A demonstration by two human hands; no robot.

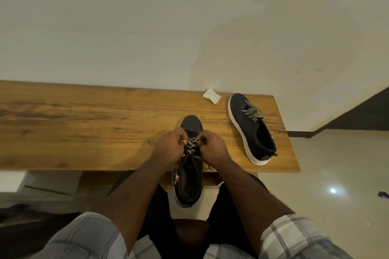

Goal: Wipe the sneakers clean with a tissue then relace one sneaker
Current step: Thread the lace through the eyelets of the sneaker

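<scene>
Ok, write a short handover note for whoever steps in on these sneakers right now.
Left hand and right hand each pinch the black-and-white patterned lace over the near dark sneaker, whose heel overhangs the wooden bench.
The second dark, white-soled sneaker lies to the right, laced.
The crumpled white tissue lies set aside by the wall.
Wiping looks finished; left: finish lacing the near sneaker.

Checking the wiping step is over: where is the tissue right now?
In the head view the tissue lies crumpled on the wooden bench, at its far edge by the wall, just left of the toe of the spare sneaker.
</scene>
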